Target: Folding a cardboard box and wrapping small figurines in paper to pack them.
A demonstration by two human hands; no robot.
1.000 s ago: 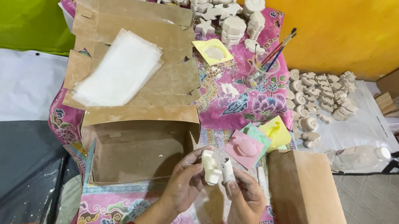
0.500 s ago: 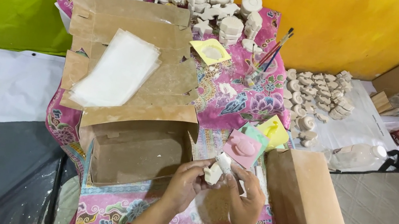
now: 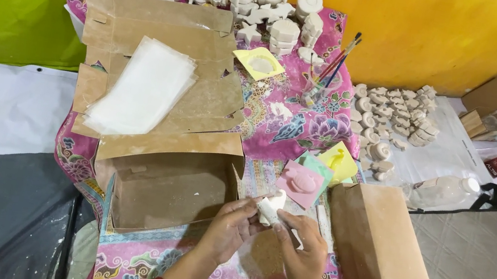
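Both hands have drawn slightly lower and closer over the front of the table than they were a second ago, and the small white plaster figure that was held upright between them is now tilted, lying slantwise across the fingertips. The left hand has its fingers closed narrowly on the figure's lower end, while the right hand pinches it from the other side with thumb and forefinger, so the piece is shared between both grips just above the patterned pink cloth. It sits just beside the open cardboard box and near the pink mould, touching neither. The turn suggests the person is rotating the piece to look over or work another face of it. The stack of clear plastic bags on the flattened cardboard lies where it did.
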